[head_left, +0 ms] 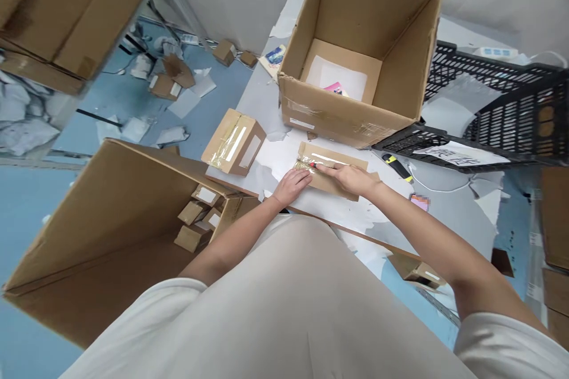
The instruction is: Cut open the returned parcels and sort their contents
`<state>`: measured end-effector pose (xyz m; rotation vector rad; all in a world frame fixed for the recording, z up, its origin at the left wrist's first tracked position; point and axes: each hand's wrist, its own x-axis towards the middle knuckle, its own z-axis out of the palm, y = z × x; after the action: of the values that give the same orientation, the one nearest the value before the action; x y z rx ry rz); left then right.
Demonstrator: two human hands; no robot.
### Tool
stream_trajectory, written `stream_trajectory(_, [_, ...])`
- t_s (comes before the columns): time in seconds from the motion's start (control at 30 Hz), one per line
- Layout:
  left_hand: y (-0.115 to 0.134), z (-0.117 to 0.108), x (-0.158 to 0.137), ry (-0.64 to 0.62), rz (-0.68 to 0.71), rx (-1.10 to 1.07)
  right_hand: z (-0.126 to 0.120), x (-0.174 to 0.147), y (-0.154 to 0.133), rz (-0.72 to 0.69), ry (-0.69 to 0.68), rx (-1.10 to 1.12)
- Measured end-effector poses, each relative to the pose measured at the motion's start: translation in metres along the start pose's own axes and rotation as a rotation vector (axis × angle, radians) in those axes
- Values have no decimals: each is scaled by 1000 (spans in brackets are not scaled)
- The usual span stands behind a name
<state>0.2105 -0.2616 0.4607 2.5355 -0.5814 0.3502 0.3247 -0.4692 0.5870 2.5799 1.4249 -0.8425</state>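
On the white-topped table lies a small flat cardboard box point(338, 157) with shiny clear tape at its left end. My right hand point(349, 177) grips a small red cutter point(312, 164), its tip at the taped end; the fingers hide most of it. My left hand point(292, 185) rests with fingers stretched out at the near left corner of that box. Left of it stands a taped cardboard box point(235, 142) with a white label. A yellow-and-black tool point(397, 167) lies to the right, beside the flat box.
A large open carton point(355, 112) holding papers stands behind. Right of it is a black plastic crate point(511, 86). Another open carton point(111, 207) at lower left holds several small boxes point(191, 213). Paper scraps and boxes litter the blue floor point(111, 83).
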Motion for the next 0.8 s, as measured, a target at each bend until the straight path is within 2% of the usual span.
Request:
stream_trajectory(0.33, [0,2,-2,23,18,43,2,-5,3,-3,23,-7])
stream_trajectory(0.63, [-1,-3,-1,-15,19,12,-3,-10,1,52,-40,-38])
stream_trajectory(0.8, [0,-3,-5,-35,-13,-12,7,-44,18,77,-70,-51])
